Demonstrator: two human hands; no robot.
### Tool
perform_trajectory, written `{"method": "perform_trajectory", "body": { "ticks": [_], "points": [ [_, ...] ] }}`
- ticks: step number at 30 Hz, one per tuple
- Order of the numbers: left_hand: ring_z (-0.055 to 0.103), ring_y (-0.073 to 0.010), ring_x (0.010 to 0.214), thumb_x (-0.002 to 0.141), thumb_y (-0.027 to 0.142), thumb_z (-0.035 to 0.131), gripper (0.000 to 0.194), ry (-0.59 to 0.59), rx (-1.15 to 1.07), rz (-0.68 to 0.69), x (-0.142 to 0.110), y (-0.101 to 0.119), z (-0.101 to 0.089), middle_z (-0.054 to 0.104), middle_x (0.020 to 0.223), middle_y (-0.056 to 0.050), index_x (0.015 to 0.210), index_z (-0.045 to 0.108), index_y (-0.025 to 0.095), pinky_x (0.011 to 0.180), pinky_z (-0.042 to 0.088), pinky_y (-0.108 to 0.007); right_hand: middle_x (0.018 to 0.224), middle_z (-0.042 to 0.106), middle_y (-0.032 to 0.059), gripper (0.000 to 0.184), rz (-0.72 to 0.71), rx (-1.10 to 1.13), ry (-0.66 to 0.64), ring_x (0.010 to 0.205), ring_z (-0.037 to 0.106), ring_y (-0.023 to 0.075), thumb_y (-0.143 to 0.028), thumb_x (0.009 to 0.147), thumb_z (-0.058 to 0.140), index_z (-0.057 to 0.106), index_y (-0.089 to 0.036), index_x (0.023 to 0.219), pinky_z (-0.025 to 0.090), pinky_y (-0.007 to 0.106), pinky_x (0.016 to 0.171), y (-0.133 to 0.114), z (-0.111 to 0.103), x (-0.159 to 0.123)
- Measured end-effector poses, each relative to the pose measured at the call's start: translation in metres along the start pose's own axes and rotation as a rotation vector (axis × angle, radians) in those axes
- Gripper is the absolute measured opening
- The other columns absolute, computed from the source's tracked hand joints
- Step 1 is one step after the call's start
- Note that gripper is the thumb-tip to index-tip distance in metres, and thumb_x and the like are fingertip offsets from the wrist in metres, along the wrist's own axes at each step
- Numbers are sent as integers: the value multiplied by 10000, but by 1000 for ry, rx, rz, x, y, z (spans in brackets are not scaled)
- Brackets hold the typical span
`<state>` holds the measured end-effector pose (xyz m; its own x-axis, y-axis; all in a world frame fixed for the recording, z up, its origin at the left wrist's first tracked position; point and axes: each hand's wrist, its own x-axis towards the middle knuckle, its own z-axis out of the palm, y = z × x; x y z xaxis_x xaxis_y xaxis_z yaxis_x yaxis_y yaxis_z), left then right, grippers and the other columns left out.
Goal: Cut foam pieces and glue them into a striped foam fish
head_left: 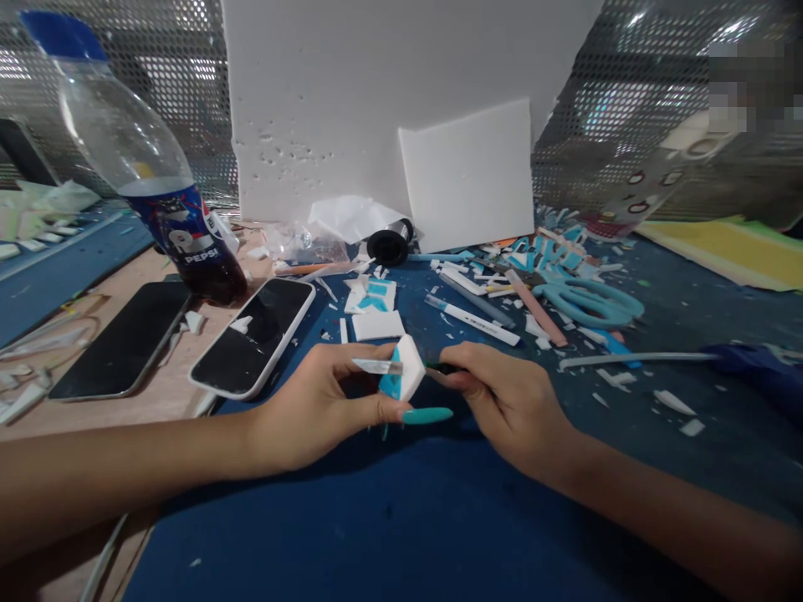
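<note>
My left hand pinches a small white foam piece with a blue face, its thumb below and fingers behind. A long teal nail extends from that thumb. My right hand is closed around a slim craft knife, whose handle is mostly hidden by the fingers. The knife's blade shows on the left side of the foam, across the blue face; it seems to pass through the piece. Just beyond lie a white foam block and a white piece with blue shapes.
Two phones and a Pepsi bottle stand or lie on the left. Blue scissors, a white marker and foam scraps are on the right. White foam boards lean at the back. A blue mat covers the table.
</note>
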<state>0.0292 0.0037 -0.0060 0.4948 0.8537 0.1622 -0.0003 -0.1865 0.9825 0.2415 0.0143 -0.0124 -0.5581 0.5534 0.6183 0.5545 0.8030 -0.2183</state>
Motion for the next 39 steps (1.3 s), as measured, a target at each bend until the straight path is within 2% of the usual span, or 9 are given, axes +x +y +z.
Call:
{"method": "perform_trajectory", "body": {
  "ticks": [4,8,14,18,21,26,31,36,39],
  "points": [
    [597,-147,809,838,211,622,130,-58,51,10,-1,2,-2,673,926,-4,949,675,170,743,472,-224,632,600,14,144,36,15,-9,494,543,103,-155,933,399,541,-172,915,404,200,447,0,-1,1],
    [608,-175,927,865,277,601,222,-15,161,3,-5,1,-4,664,1067,-17,1059,647,181,825,467,-243,635,605,9,150,18,16,-17,496,546,103,-164,938,390,538,-186,918,409,202,452,1,-4,3],
    [584,-134,783,886,311,570,281,10,213,40,-9,-7,-5,647,949,-15,1135,563,182,720,468,-219,687,626,32,154,-36,-19,-13,581,589,123,-165,940,375,526,-194,928,448,216,517,3,-5,2],
    [521,-128,696,922,365,498,236,76,250,100,-10,-10,-6,578,817,0,1070,555,190,638,444,-229,651,599,11,146,-29,-1,0,517,551,98,-149,937,380,520,-186,915,413,193,475,6,-5,2],
    [491,-125,671,939,360,459,210,90,212,80,-10,-7,-6,534,767,7,1010,548,183,609,428,-228,597,544,-17,137,-7,12,19,465,504,84,-146,929,397,514,-188,873,377,185,435,9,-5,4],
    [460,-118,665,904,352,528,196,90,228,60,-9,-5,-5,517,779,7,986,563,179,594,403,-222,580,519,-31,142,13,38,11,451,482,81,-134,921,402,512,-192,854,363,188,433,9,-6,4],
    [504,-137,708,861,346,588,205,98,298,75,-9,-7,-4,596,830,-16,941,610,158,644,426,-239,595,536,-23,145,27,21,10,454,481,85,-136,929,389,516,-190,883,367,195,440,5,-3,3],
    [565,-188,776,855,347,587,228,11,436,22,-4,-4,-3,635,807,-43,822,643,128,708,446,-278,622,562,-5,144,45,-11,12,478,502,94,-175,947,385,520,-184,897,378,205,456,2,1,2],
    [568,-177,761,873,336,566,236,-43,448,12,-2,-2,-3,636,816,-41,793,636,125,692,447,-264,639,576,4,163,55,-24,13,513,529,102,-201,957,381,523,-185,880,392,207,479,0,2,2]
  ]
}}
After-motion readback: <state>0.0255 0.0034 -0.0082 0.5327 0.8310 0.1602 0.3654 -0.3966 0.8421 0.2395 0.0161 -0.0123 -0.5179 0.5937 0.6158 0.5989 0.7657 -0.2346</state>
